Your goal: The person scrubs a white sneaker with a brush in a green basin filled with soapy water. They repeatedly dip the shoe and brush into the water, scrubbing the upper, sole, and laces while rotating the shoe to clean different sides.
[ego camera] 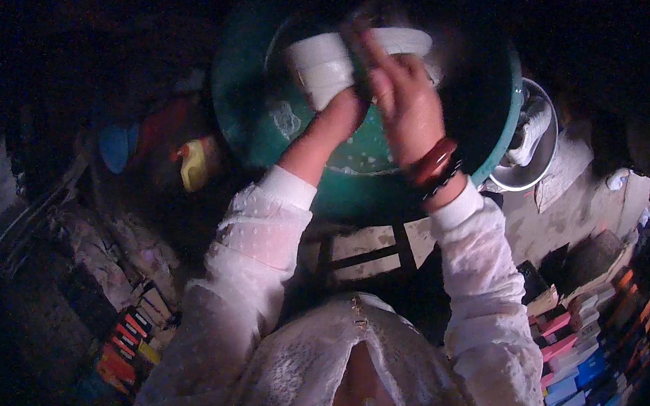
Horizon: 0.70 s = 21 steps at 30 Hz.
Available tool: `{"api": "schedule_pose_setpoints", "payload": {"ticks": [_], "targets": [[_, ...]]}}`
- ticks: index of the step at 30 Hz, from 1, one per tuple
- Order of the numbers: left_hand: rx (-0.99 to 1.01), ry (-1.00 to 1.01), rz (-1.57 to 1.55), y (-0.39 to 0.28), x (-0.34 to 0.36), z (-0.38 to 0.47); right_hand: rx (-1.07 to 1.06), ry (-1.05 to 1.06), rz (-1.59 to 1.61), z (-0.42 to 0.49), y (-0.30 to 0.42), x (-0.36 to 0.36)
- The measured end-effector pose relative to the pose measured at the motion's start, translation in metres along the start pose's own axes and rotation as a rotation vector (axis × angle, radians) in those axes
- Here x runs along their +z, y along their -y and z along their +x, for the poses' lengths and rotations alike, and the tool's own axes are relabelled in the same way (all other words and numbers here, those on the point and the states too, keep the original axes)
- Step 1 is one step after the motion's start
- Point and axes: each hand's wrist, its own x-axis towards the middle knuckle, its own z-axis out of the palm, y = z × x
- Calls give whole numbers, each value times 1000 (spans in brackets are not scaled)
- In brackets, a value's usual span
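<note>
A large green plastic basin (pixel 506 119) with liquid and some foam in it lies before me. Over it my left hand (pixel 344 112) grips a white cup-like vessel (pixel 325 69), tilted to the left. My right hand (pixel 412 105), blurred by motion, is beside it with fingers partly spread, and bears a reddish-brown bracelet and a dark beaded one. Just beyond the right fingers is another white rounded vessel (pixel 404 40); whether the right hand touches it cannot be told.
A metal bowl (pixel 521 184) with a whitish item (pixel 530 132) inside stands right of the basin. A yellow container (pixel 194 164) and a blue object (pixel 115 148) are at left. Colourful boxes (pixel 568 385) line the lower right; smaller ones (pixel 127 336) lie lower left.
</note>
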Motion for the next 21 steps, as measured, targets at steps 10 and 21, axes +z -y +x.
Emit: {"api": "schedule_pose_setpoints", "payload": {"ticks": [10, 21], "targets": [[170, -334, 190, -45, -5, 7, 102, -62, -111, 7, -34, -15], [-196, -146, -630, -54, -2, 4, 57, -1, 3, 2, -4, -7]]}}
